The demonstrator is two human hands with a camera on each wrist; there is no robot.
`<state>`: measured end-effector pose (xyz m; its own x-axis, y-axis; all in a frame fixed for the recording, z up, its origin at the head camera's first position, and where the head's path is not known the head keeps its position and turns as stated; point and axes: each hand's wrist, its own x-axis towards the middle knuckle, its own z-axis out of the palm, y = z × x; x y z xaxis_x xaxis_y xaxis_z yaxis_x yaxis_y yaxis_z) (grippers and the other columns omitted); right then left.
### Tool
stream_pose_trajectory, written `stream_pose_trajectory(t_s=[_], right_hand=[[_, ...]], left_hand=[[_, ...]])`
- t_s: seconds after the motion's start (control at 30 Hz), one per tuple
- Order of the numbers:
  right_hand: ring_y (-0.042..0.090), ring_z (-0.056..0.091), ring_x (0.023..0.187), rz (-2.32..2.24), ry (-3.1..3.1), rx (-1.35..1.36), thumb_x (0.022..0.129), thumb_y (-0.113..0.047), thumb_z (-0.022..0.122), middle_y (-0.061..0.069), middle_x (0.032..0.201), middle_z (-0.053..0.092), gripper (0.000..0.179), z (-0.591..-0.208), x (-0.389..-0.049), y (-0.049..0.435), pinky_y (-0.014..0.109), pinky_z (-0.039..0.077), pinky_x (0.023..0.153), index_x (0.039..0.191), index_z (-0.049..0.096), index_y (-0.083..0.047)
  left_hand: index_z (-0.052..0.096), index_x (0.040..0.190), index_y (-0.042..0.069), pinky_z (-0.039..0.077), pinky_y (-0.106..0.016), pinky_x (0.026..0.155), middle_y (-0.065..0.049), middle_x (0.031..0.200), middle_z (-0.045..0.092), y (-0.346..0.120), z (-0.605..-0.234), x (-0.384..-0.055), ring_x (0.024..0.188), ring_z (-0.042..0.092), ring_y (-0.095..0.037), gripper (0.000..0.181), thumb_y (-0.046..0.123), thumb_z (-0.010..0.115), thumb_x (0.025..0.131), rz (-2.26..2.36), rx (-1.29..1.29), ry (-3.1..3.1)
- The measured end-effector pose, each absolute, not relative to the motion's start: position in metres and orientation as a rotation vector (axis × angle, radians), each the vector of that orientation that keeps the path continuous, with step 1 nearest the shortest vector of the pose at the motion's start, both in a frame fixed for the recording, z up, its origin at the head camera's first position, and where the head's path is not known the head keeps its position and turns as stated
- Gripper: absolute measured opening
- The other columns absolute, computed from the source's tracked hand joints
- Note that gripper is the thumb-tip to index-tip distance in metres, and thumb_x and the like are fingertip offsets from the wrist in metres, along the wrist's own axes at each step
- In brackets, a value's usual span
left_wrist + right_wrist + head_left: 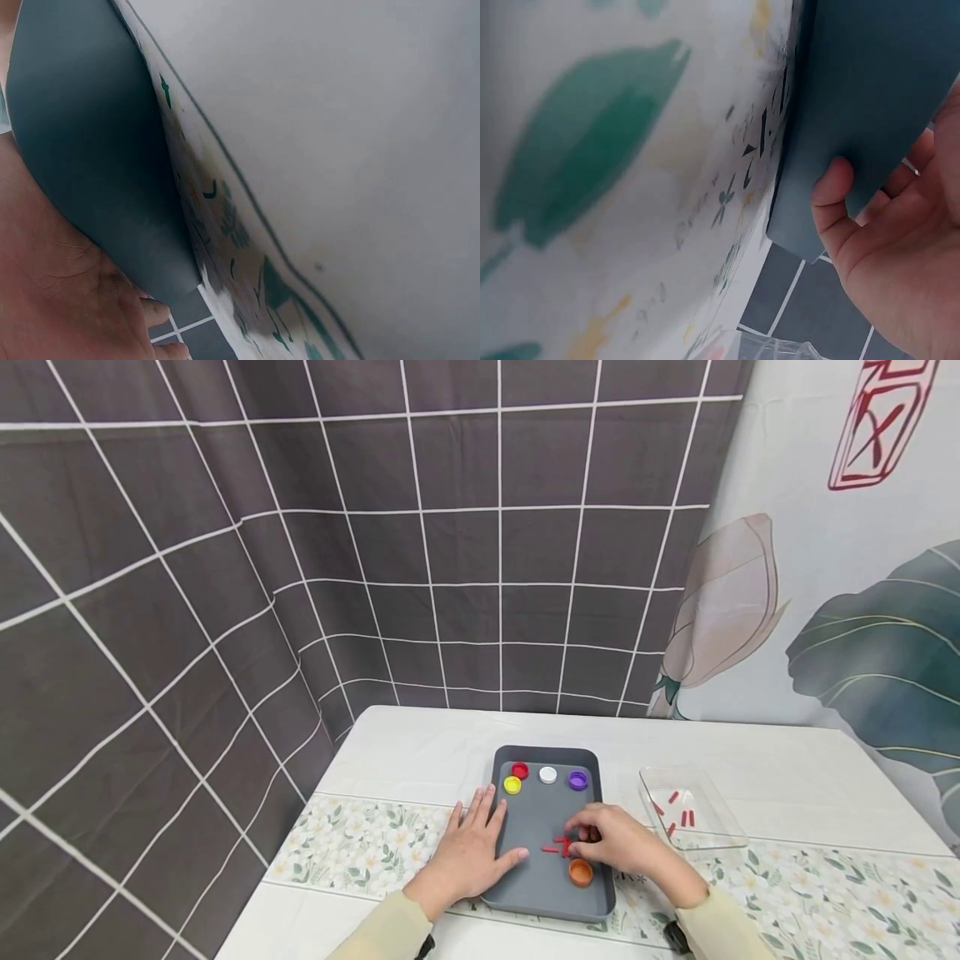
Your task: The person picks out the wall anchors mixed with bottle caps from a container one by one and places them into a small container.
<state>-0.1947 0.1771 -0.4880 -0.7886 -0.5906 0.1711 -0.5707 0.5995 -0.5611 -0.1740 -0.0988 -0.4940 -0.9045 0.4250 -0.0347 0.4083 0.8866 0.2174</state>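
Note:
A grey rectangular tray (525, 893) lies on the table. My left hand (468, 852) rests spread over its left rim, fingers straight and thumb inside. Over the tray's right side, my right hand (618, 839) has thumb and index finger bent about a small red stick (567, 850); the fingertips partly cover it. Beside it lie a few more red sticks (551, 849). Just below that hand sits an orange round cap (581, 872). Along the tray's far end are a red cap (520, 770), a yellow cap (512, 785), a white cap (548, 774) and a purple cap (577, 780).
A clear plastic box (720, 827) with several red sticks stands right of the tray, close to my right forearm. The white table (420, 743) carries a floral band. Behind it hangs a dark gridded curtain (457, 552).

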Motion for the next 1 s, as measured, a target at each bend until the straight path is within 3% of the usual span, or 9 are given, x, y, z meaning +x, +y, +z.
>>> stream_pose_trajectory(t_s=[0.57, 1.0], right_hand=[[0.002, 0.044, 0.067, -0.802, 2.818, -0.896, 0.081, -0.026, 0.086, -0.011, 0.072, 0.053, 0.017, -0.484, -0.196, 0.169, 0.023, 0.040, 0.061, 0.080, 0.070, -0.018], [0.000, 0.043, 0.061, -0.761, 2.835, -0.876, 0.076, -0.030, 0.090, -0.015, 0.066, 0.052, 0.025, -0.485, -0.199, 0.163, 0.022, 0.039, 0.058, 0.074, 0.067, -0.019]], left_hand=[[0.033, 0.159, 0.009, 0.015, -0.057, 0.123, -0.013, 0.169, 0.015, -0.098, -0.494, -0.174, 0.157, 0.012, -0.030, 0.084, 0.066, 0.043, 0.099, 0.325, 0.653, 2.972], [0.033, 0.159, 0.009, 0.015, -0.056, 0.123, -0.013, 0.169, 0.015, -0.098, -0.493, -0.173, 0.157, 0.012, -0.030, 0.084, 0.066, 0.044, 0.099, 0.320, 0.649, 2.976]])
